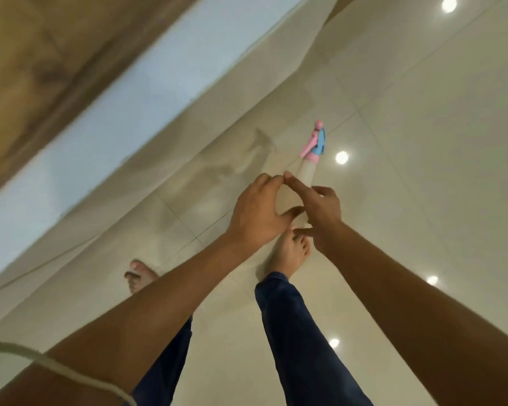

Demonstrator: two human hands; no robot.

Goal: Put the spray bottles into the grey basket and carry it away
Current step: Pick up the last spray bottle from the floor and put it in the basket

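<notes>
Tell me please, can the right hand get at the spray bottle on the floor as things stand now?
Probably yes. The right hand is already at the pale body of the spray bottle, with nothing between them. The left hand is close beside it, yet does not seem to block the way. A firm grip cannot be told.

Seen from above, 2 bare arms reach forward and down, converging near the centre of view. The left hand [258, 212] is spread, back facing up, thumb stretched toward the right hand [320, 212]. The right hand's index finger points up-left and meets the left hand's fingertips [272, 178], the 2 hands framing a rough triangle. Its other fingers are curled. Below, 2 legs in dark blue trousers end in bare feet.
</notes>
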